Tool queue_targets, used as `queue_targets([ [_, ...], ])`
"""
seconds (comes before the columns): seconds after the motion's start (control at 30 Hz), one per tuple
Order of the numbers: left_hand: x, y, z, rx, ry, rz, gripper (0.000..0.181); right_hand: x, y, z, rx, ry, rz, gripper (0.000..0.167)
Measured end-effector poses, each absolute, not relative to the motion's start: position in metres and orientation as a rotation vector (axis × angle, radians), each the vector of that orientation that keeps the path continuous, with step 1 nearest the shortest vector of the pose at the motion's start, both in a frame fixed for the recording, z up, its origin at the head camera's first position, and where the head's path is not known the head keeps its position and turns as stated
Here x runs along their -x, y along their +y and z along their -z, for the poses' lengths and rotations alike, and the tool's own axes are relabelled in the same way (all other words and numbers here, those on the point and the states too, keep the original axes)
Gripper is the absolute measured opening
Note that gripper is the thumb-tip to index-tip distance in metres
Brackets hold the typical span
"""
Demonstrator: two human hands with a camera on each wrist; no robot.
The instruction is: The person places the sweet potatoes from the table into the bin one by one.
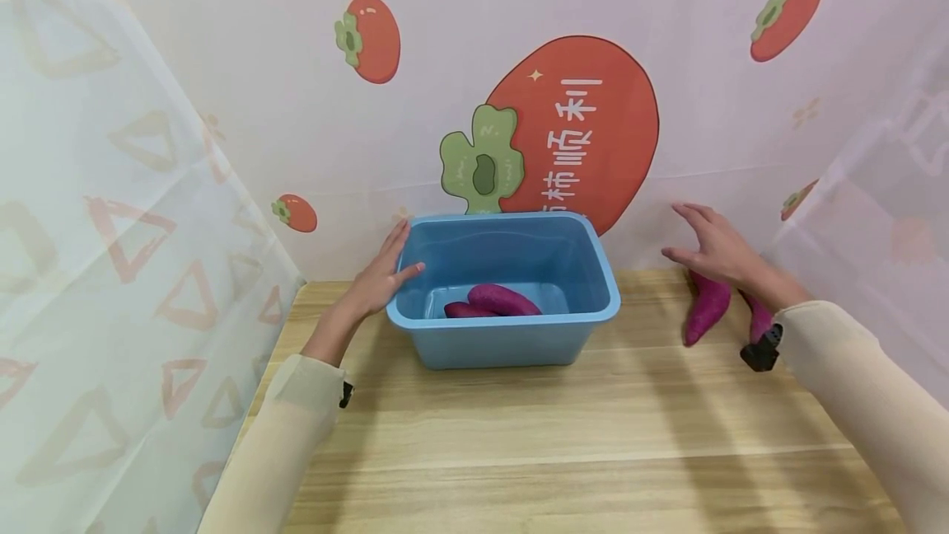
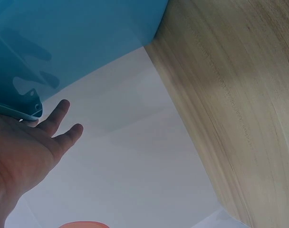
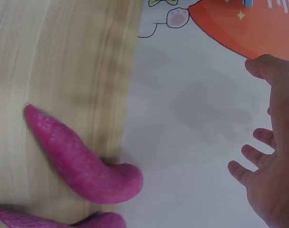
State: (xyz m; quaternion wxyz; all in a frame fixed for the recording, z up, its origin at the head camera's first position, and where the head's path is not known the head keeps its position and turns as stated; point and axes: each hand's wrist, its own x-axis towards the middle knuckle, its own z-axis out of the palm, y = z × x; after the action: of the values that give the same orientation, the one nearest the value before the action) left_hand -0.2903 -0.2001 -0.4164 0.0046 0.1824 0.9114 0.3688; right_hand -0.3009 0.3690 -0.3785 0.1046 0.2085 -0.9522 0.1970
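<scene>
A blue plastic tub (image 1: 497,344) stands on the table against the back wall, with purple sweet potatoes (image 1: 504,300) lying on its floor. My left hand (image 1: 376,278) rests on the tub's left rim, the thumb reaching over the edge and the other fingers straight along the outside. On the table to the right lie a curved purple sweet potato (image 3: 80,164) and another sweet potato (image 3: 44,222) beside it. Above these, my right hand (image 1: 715,250) is raised with its fingers spread and holds nothing.
A wooden table (image 1: 519,452) carries everything. White sheeting printed with persimmons (image 1: 593,130) hangs close behind the tub, and more sheeting (image 1: 126,254) rises along the left and right sides.
</scene>
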Motion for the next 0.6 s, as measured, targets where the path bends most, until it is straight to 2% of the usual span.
queue_targets([
  [0.6, 0.291, -0.200, 0.416, -0.569, 2.841, -1.175, 0.085, 0.299, 0.394, 0.407, -0.524, -2.832, -0.611, 0.087],
])
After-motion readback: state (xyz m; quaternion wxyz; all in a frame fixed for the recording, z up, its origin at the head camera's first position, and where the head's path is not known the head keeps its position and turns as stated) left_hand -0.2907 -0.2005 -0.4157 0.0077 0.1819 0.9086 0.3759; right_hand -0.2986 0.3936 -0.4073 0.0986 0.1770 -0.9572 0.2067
